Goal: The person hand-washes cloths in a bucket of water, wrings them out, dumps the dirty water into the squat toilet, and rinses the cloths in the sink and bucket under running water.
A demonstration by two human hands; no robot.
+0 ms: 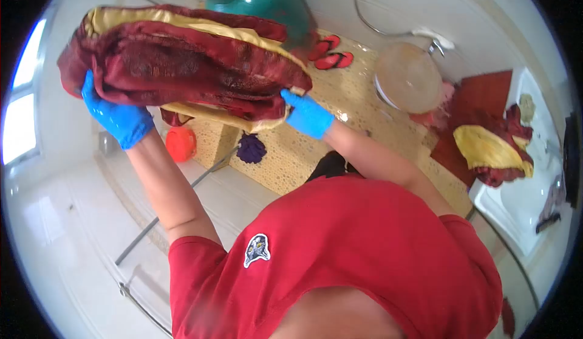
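A dark red cloth with yellow bands (182, 65), looking wet, is held bunched in the air between my two blue-gloved hands. My left hand (120, 117) grips its lower left end, with the thumb up against the fabric and the other fingers partly hidden. At the opposite end, my right hand (308, 115) pinches the right edge near a yellow strip. Another red and yellow cloth (489, 147) lies crumpled over the edge of the white washbasin (516, 202) at the right.
A teal barrel (267, 8) stands behind the cloth, with red flip-flops (334, 60) beside it on the pebbled floor (291, 163). A round tub (408, 76) sits under a tap (436, 47). An orange container (180, 144) and a purple mop head (251, 148) are below.
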